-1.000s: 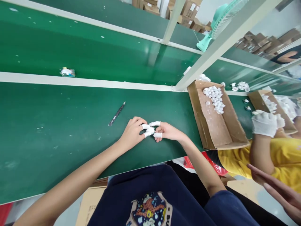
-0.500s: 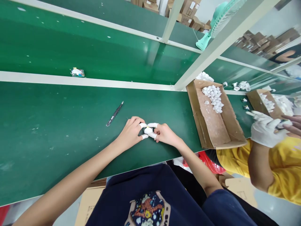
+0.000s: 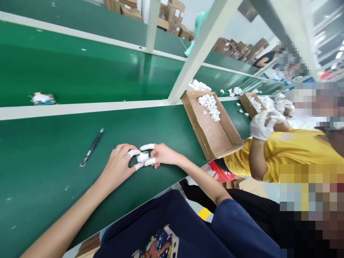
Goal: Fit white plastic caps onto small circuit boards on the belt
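1. My left hand [image 3: 118,167] and right hand [image 3: 164,154] meet near the front edge of the flat green bench surface [image 3: 53,186], centre of view.
2. Both hands are closed in a pinch. Their fingertips, covered by white rubber finger cots [image 3: 147,147], press on one small white piece [image 3: 142,157] from the left and the right.
3. The small white piece sits between the two sets of fingertips, low over the bench; I cannot tell whether it touches the surface.
4. Handling judgement: the piece looks very light and probably delicate. The cots should add friction. Take it by its outer edges with thumb and forefinger, using low force.
5. Hard to make out: the fingers cover most of the piece, so its shape and material are unclear.
6. A slim black pair of tweezers [image 3: 91,147] lies on the bench to the left, apart from both hands.
7. An open brown cardboard tray [image 3: 217,136] lies to the right, holding a heap of small white parts [image 3: 209,105] at its far end.
8. A co-worker's white-gloved hand [image 3: 260,123] works farther right, beyond the tray.
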### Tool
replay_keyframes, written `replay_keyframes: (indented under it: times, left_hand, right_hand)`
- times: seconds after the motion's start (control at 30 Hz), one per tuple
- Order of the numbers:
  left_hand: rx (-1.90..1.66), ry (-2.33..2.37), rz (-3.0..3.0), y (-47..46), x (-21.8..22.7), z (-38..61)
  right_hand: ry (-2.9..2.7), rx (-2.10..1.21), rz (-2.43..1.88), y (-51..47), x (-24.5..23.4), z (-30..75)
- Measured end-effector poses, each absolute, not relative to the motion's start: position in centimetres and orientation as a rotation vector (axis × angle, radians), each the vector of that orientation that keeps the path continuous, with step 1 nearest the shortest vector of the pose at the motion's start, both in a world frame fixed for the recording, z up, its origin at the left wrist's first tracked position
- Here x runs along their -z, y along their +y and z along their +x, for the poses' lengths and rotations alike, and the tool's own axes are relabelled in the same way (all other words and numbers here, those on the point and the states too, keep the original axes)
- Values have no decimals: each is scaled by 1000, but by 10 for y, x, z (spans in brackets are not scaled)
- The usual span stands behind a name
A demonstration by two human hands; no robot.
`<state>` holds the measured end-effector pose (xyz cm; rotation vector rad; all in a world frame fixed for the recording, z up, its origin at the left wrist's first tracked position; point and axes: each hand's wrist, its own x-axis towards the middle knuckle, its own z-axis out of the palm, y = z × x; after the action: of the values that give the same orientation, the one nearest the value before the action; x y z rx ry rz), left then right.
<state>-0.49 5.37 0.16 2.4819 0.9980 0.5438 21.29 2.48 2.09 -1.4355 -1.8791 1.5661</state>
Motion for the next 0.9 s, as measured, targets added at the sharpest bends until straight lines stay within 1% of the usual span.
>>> replay_keyframes:
  times: [0.2,0.33,0.4,0.5,0.7,0.77,0.83,0.9]
  left_hand:
    - [-536,979,2543,63,2,-8]
    - [-709,943,2490,62,6,-6]
    - [-775,923,2451,61,6,-4]
    - [-763,925,2443,62,6,-4]
    - [-527,996,2570,73,7,-11]
    - [-552,992,2583,78,9,-11]
    - [-582,1002,2581,84,14,-11]
    - [-534,990,2594,91,24,-13]
  right_hand:
    - [-2094,-1089,-1626,18,-14,206]
    - [-2168,-866,-1639,14,-6,202]
    - [-2213,-806,-1615,13,-5,202]
    - [-2267,-783,-1607,13,-6,202]
    - [-2376,-750,-1556,23,-12,204]
    - [-2352,-803,-1535,28,-14,207]
    - [-2293,-932,-1496,31,-14,210]
    - [-2219,-1002,-1479,34,-13,213]
